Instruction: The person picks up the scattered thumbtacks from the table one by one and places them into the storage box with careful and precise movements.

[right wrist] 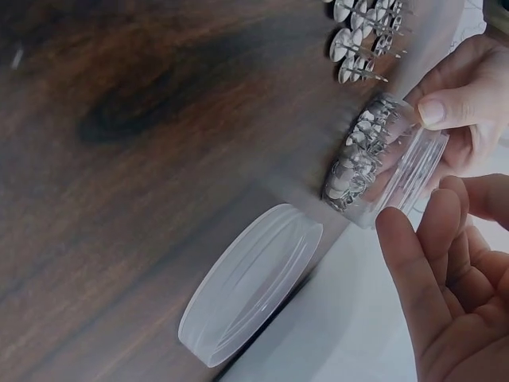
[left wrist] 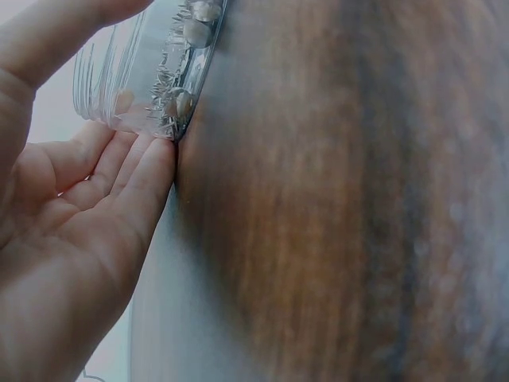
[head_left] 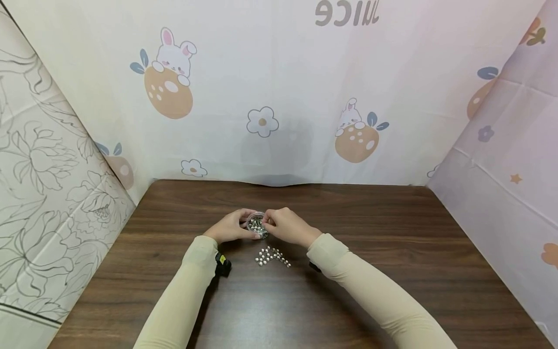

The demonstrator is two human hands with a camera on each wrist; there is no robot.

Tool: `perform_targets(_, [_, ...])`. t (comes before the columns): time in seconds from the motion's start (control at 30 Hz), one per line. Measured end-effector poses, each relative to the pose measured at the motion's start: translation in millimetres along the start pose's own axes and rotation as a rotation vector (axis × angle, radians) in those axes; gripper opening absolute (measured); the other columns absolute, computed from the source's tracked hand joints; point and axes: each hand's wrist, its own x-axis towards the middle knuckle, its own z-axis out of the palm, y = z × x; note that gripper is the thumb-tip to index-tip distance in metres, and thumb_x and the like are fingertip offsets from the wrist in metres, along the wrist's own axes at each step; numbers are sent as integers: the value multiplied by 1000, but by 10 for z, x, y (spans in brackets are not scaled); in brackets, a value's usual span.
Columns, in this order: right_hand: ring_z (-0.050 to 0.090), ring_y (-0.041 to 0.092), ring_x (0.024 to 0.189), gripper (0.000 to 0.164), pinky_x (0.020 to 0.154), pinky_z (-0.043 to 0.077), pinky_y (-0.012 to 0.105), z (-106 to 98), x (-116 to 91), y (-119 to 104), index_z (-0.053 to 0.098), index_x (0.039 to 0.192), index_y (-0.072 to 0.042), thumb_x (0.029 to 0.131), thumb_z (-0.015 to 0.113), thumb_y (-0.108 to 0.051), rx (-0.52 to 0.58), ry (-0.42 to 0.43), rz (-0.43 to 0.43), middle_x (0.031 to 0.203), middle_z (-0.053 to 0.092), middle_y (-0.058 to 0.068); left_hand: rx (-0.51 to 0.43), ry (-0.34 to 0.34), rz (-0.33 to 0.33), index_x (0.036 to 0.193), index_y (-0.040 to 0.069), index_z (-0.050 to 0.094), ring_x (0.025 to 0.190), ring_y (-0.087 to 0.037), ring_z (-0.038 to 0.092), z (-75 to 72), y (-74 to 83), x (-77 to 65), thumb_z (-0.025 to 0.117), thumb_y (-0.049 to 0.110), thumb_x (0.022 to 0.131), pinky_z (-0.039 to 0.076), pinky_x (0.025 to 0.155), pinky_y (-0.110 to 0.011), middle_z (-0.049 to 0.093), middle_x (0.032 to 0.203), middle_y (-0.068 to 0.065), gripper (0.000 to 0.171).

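Note:
A small round clear plastic jar point(head_left: 263, 232) with a threaded mouth stands on the table, silver thumbtacks point(right wrist: 358, 163) heaped in its bottom. My left hand point(head_left: 233, 226) holds it from the left, thumb on the near side and fingers round the far side. My right hand point(head_left: 287, 226) is at the jar's mouth, thumb and forefinger brought close together over the rim. I cannot tell whether a tack is between those fingertips. Nearer to me, several loose thumbtacks point(head_left: 271, 255) lie heads down, points up, in the right wrist view.
A clear round lid point(right wrist: 250, 286) lies beside the jar in the right wrist view; in the head view the right hand hides it. The dark wooden table point(head_left: 392, 271) meets a printed cloth point(head_left: 296, 97) at its back edge, and cloths hang along both sides.

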Motion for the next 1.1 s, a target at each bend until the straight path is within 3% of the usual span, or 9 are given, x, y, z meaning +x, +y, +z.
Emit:
perform_targets(0.27, [49, 2, 55, 7, 52, 47, 22, -22, -99, -14, 62, 90, -14, 91, 57, -17, -2, -19, -13, 70, 62, -7, -30, 7, 3, 131, 6, 46, 112, -19, 51, 8, 11, 8, 82, 18, 70, 44, 101, -43, 54, 124, -10, 71])
perform_targets(0.53, [48, 0, 56, 5, 56, 48, 21, 3, -325, 37, 63, 87, -17, 90, 60, -19, -82, -32, -74, 65, 56, -13, 0, 4, 3, 129, 14, 48, 111, -12, 50, 11, 19, -14, 84, 30, 67, 46, 99, -36, 54, 123, -3, 73])
perform_targets(0.73, [43, 0, 50, 5, 48, 43, 21, -18, -491, 67, 62, 86, -18, 90, 61, -20, -45, -89, -53, 59, 53, -12, 24, 11, 1, 128, 13, 49, 110, -12, 51, 5, 22, -14, 85, 34, 65, 46, 99, -36, 56, 122, -3, 75])
perform_targets(1.1, [46, 0, 55, 9, 49, 44, 19, 11, -738, 82, 58, 79, -20, 87, 62, -17, -24, -196, -35, 64, 53, -11, 50, 30, -14, 125, 17, 52, 107, -10, 52, 15, -14, 15, 86, 38, 61, 47, 98, -33, 58, 118, 1, 76])
